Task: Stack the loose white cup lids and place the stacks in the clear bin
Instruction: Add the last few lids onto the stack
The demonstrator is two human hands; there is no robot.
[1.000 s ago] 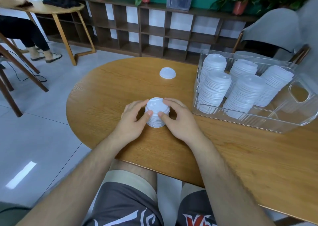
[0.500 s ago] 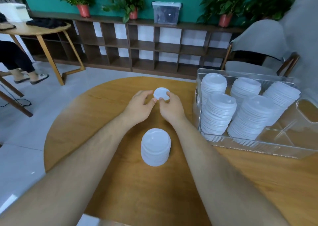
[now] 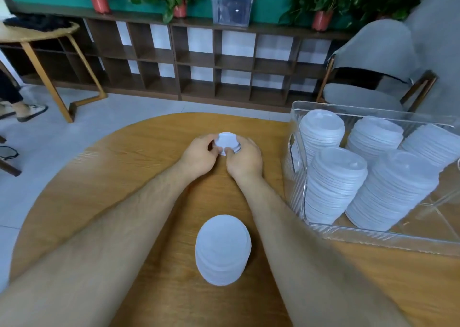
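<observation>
Most of the job looks done. The clear bin (image 3: 373, 237) sits on the right side of the table (image 3: 149, 152), and five tall stacks of white lids (image 3: 333, 182) stand inside it, packed close together. There is bare floor in the bin to the right of them, so more can probably fit. Out on the table, near the person, a short stack of lids (image 3: 222, 249) stands by itself between the two arms. It is not in the bin yet. Farther away, both hands reach to one loose lid (image 3: 226, 141). The left hand (image 3: 199, 156) and the right hand (image 3: 245, 158) each have a grip clamped on an edge of that lid, fingers curled around its rim. It is hard to tell whether the lid rests on the table or is a little above it. No other loose lids show on the table. So what is left seems small: put this lid on the short stack, then move that stack into the bin.
</observation>
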